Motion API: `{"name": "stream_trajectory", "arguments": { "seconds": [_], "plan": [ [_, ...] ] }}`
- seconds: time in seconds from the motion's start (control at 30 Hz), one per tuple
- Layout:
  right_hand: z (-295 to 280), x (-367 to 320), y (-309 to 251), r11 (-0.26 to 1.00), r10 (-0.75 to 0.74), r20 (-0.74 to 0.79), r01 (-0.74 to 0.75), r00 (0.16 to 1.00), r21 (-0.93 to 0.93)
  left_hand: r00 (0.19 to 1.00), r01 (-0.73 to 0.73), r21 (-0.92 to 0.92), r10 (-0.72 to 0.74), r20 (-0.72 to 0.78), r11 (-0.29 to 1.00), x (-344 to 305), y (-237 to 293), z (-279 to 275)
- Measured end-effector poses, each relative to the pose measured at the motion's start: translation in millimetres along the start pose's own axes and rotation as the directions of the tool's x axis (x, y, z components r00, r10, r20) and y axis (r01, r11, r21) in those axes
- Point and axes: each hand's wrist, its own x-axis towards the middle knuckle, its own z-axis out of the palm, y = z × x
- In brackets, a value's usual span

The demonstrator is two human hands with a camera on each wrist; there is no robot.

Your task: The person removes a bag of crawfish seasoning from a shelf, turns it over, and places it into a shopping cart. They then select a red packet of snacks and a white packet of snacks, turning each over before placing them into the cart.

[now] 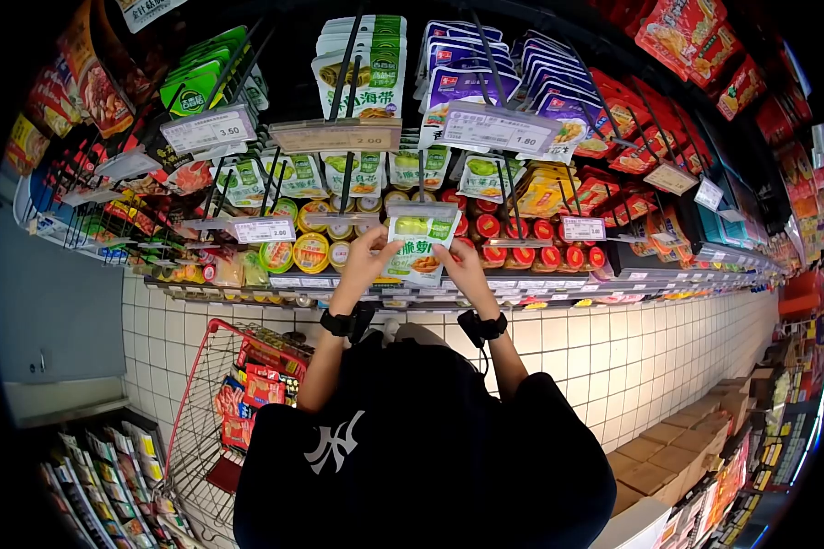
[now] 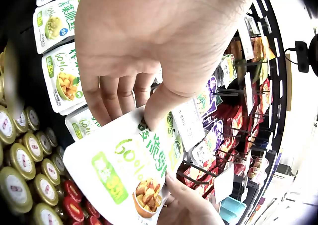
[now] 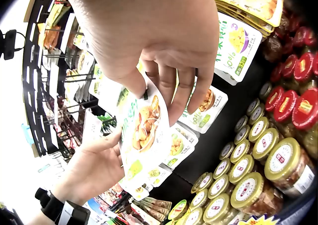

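A flat white-and-green pouch of pickled radish (image 1: 419, 242) is held up before the shelf, its printed front turned toward the head camera. My left hand (image 1: 364, 265) pinches one side edge, with the thumb (image 2: 161, 103) on the front and the fingers partly hidden behind. On the opposite edge my right hand (image 1: 464, 270) pinches the pouch the same way. In the right wrist view the pouch (image 3: 145, 125) tilts between both hands, and a bowl of diced food is printed on it. Similar white-and-green pouches (image 1: 293, 176) hang on hooks right behind.
Jars with gold lids (image 3: 248, 190) and red lids (image 1: 522, 256) stand in rows under the hanging pouches. Metal hooks and price tags (image 1: 499, 128) jut out overhead. A red-rimmed wire shopping cart (image 1: 197, 366) holding red packs stands at left on the tiled floor (image 1: 613, 348).
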Motion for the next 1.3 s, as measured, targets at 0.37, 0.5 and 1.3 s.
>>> {"name": "stream_trajectory", "arguments": {
  "seconds": [0.37,0.5,1.3],
  "plan": [
    [1,-19,4,0.998,0.055,0.101,-0.052,0.993,-0.037,0.991,0.118,0.022,-0.119,0.057,0.993,-22,-16,-1],
    [6,-28,-1,0.996,0.06,0.184,-0.047,0.981,-0.072,0.986,0.161,-0.135,-0.154,0.06,0.978,-39,-5,-5],
    [-4,-129,-90,0.998,-0.045,0.378,0.024,0.925,0.062,0.972,0.229,-0.342,-0.231,0.035,0.911,-198,115,34]
  ]
}}
